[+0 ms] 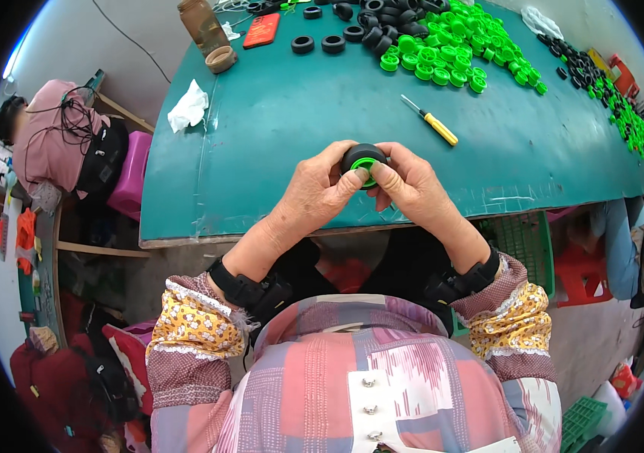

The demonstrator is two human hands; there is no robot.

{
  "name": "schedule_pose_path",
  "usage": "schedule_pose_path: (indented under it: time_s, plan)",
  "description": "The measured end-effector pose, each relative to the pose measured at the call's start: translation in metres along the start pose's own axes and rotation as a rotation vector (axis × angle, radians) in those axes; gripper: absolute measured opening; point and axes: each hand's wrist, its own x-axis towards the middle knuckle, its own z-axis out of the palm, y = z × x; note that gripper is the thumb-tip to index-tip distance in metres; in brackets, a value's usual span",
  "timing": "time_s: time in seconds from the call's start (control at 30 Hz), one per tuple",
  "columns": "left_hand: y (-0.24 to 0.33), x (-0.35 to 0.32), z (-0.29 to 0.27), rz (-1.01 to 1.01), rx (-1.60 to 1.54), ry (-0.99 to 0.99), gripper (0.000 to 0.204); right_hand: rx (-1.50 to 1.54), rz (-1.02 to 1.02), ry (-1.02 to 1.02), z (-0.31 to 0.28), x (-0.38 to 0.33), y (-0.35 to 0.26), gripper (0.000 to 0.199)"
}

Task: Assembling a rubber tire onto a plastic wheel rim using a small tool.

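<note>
A: Where is the black tyre held?

B: Between both hands above the table edge; the left hand and right hand are closed around it, thumbs pressed on the green hub.

A: How should seating be done?

B: Probably evenly, pressure kept square all round.

A flat red rectangular packet lay at the far edge of the green tabletop, just right of a brown translucent plastic jar. A clear crumpled plastic bag sat at the far right corner. No screens or signs showed.
</note>
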Motion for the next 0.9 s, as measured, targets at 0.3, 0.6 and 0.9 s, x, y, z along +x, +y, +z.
schedule_pose_path:
  time_s: [0.3,0.6,0.9]
  plan:
    - [0.01,0.014,0.019,-0.024,-0.247,0.001,0.038,0.079,-0.027,0.138,-0.013,-0.007,-0.003,0.033]
    - [0.004,0.028,0.034,0.031,-0.326,-0.079,0.044,0.108,-0.014,0.233,-0.027,-0.02,-0.004,0.033]
    - [0.005,0.026,0.038,0.318,0.301,0.098,0.039,0.16,0.004,0.216,-0.03,-0.022,-0.003,0.042]
